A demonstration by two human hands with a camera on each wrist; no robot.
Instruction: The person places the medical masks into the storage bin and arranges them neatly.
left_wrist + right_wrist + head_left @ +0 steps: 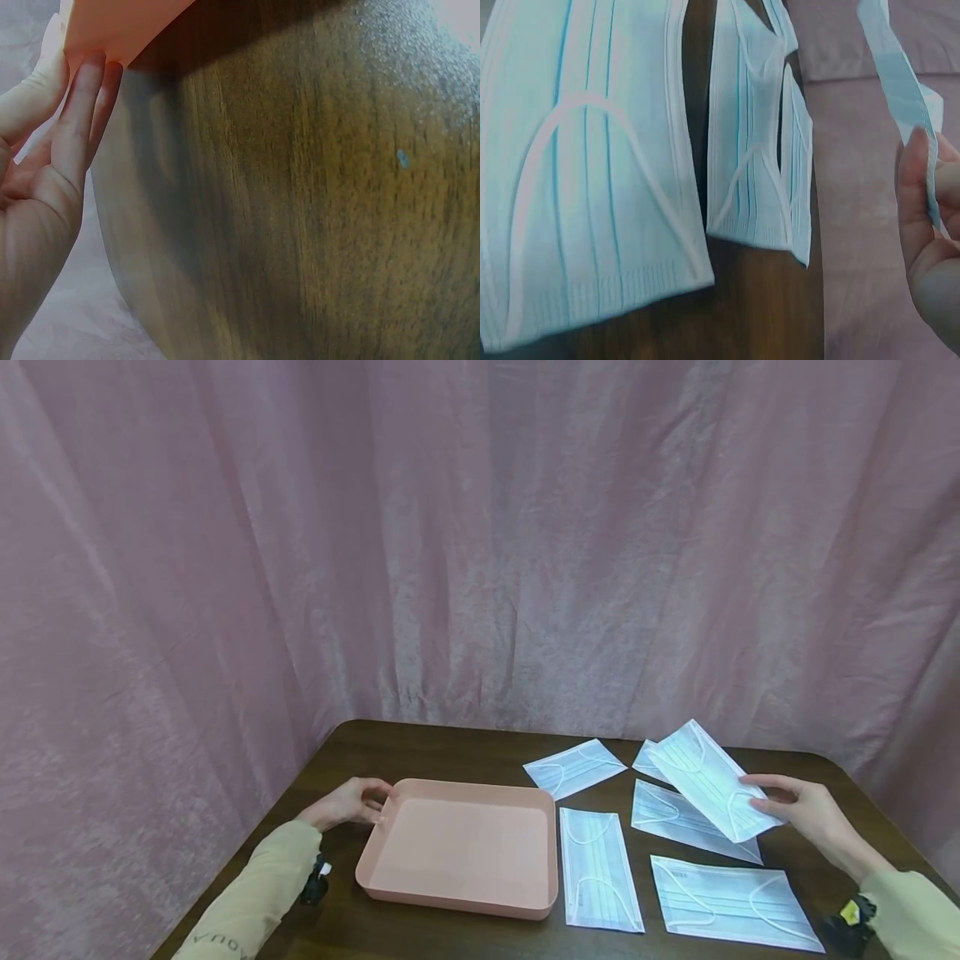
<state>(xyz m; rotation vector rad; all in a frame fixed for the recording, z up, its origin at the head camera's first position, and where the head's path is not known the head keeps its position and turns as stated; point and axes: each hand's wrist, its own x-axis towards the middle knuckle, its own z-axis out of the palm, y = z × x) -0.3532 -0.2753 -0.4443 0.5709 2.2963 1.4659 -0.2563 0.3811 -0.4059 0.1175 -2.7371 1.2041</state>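
A shallow pink tray (pixel 468 852) lies on the dark wooden table. My left hand (pixel 347 804) grips its far left corner; in the left wrist view the thumb is at the rim and fingers press the outer wall (pixel 124 30). My right hand (pixel 813 818) pinches a light blue face mask (pixel 705 777) by its edge between thumb and fingers, raised and tilted above other masks. In the right wrist view this held mask (pixel 900 75) shows edge-on. Beneath it lie a partly covered mask (pixel 693 827) and another mostly hidden one (pixel 645 760).
One mask (pixel 600 868) lies lengthwise beside the tray's right wall. Another mask (pixel 731 902) is near the front right, and a third mask (pixel 576 768) lies behind the tray's right corner. A pink curtain (pixel 480 543) hangs behind the wooden table (pixel 442 731).
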